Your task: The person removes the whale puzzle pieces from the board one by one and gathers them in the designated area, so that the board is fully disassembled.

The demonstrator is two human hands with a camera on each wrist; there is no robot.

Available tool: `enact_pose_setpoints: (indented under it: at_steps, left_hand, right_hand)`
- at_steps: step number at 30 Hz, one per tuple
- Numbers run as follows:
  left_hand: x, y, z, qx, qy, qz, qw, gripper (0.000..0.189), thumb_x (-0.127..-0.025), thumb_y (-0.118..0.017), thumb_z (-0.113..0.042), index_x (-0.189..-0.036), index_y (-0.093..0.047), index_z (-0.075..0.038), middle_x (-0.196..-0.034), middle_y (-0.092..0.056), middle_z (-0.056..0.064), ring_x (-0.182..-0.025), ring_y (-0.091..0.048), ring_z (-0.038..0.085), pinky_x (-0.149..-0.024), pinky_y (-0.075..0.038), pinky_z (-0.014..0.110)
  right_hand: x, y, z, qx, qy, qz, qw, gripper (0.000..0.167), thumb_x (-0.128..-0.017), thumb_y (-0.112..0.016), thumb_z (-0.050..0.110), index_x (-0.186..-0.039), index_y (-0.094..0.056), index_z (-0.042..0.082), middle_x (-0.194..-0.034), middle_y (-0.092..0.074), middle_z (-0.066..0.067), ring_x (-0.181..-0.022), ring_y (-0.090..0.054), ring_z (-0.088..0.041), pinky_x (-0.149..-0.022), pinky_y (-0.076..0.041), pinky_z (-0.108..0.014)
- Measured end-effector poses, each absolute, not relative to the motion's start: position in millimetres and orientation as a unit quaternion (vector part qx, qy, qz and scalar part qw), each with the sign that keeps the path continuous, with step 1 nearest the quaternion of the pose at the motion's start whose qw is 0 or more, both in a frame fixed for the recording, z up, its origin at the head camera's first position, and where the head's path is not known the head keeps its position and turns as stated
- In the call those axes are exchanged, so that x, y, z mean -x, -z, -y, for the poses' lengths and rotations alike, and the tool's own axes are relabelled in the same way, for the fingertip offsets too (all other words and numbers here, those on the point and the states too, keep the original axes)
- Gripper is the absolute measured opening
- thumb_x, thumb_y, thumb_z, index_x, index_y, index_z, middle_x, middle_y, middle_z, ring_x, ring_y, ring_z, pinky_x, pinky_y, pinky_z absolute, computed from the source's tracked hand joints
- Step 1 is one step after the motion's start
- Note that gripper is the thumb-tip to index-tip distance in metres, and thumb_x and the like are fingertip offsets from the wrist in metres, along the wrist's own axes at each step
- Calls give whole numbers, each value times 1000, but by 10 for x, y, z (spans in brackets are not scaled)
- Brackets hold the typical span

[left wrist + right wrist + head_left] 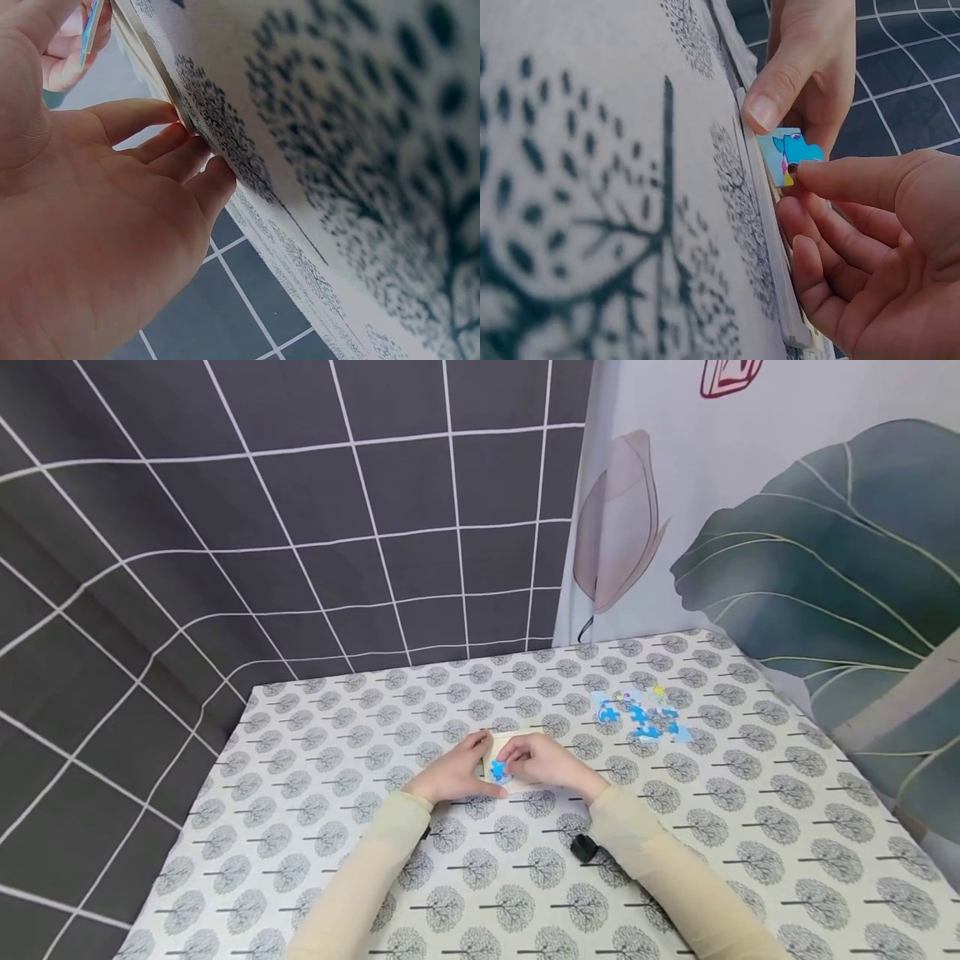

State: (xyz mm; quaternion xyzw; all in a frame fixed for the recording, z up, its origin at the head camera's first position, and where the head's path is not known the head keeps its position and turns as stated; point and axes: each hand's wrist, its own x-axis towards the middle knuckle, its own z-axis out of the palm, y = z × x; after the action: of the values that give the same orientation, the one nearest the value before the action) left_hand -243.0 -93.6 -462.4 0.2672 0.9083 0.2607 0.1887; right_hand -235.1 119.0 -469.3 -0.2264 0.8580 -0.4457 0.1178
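Note:
A small, pale wooden puzzle board [523, 788] lies on the tablecloth in front of me. My left hand [452, 772] holds it at its left side, the thumb at the near edge and the fingers at the far edge. Between the thumb and fingers of my right hand [546, 762] is a blue jigsaw piece [789, 156], pinched over the board. That piece is tilted up from the board in the right wrist view and bears a printed picture. The left wrist view shows the left fingertips against the board's edge [156, 66]. Both hands hide much of the board.
Farther back to the right, several loose blue jigsaw pieces [639, 713] lie in a cluster on the tree-patterned tablecloth [330, 810]. A dark checked curtain [300, 527] hangs behind the table, and a leaf-printed curtain [825, 568] stands at the right.

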Motion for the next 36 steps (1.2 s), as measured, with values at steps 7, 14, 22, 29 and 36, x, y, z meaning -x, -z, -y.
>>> enact_pose_setpoints:
  at_steps: [7, 14, 22, 29, 36]
  left_hand:
    - [2416, 4586, 936, -267, -255, -911, 183, 112, -80, -81, -52, -159, -20, -1, -167, -15, 14, -152, -19, 33, -122, -22, 48]
    - [2427, 4571, 929, -264, -256, -911, 189, 109, -81, -80, -50, -159, -21, -3, -168, -15, 12, -152, -19, 31, -122, -22, 47]
    - [2407, 4631, 937, -264, -256, -911, 187, 110, -80, -81, -50, -159, -21, -1, -168, -16, 12, -152, -19, 30, -122, -21, 44]
    - [2398, 4644, 944, -264, -251, -913, 183, 111, -80, -80, -52, -160, -19, -2, -168, -15, 11, -152, -19, 29, -123, -20, 43]
    - [2386, 4616, 940, -269, -249, -912, 186, 109, -82, -80, -49, -159, -20, -2, -168, -15, 12, -153, -18, 29, -123, -20, 43]
  right_hand:
    - [2392, 4610, -1315, 200, 456, -861, 104, 17, -89, -68, 4, -105, -74, 6, -91, -72, 0, -85, -66, -15, -82, -55, -34]
    - [2471, 4594, -1590, 158, 465, -868, 77, 20, -91, -70, 9, -110, -75, 6, -97, -73, -2, -89, -67, -18, -82, -56, -34]
    - [2489, 4555, -1977, 143, 442, -884, 52, 24, -94, -69, 14, -116, -73, 4, -105, -73, -9, -94, -67, -23, -84, -56, -39]
    - [2465, 4482, -2325, 116, 439, -890, 40, 30, -95, -68, 16, -121, -70, 2, -112, -71, -14, -96, -66, -26, -82, -56, -37]
    - [2447, 4482, -2596, 82, 423, -902, 30, 32, -96, -68, 19, -123, -69, 2, -113, -71, -17, -98, -66, -28, -86, -53, -41]
